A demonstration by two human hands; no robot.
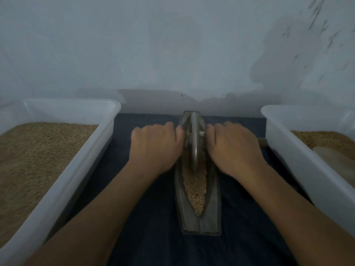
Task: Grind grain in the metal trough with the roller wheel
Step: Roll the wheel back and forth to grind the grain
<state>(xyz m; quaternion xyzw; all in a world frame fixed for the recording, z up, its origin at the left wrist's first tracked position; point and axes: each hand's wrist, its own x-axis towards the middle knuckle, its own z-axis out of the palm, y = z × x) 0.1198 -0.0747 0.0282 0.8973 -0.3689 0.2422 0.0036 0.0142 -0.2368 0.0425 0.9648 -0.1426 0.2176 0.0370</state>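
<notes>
We have our left hand and right hand curled over the two ends of the axle handle, one on either side of the roller wheel, knuckles up. The wheel stands upright between our hands, its edge down in the metal trough. Grain fills the trough's channel from the wheel back toward our wrists, tapering to a point at the near end. Beyond our fingers the trough's far tip lies close to the wall. Outside our left forearm sits a white tub of grain; outside our right, a second tub. Dark cloth shows between each tub edge and the trough.
</notes>
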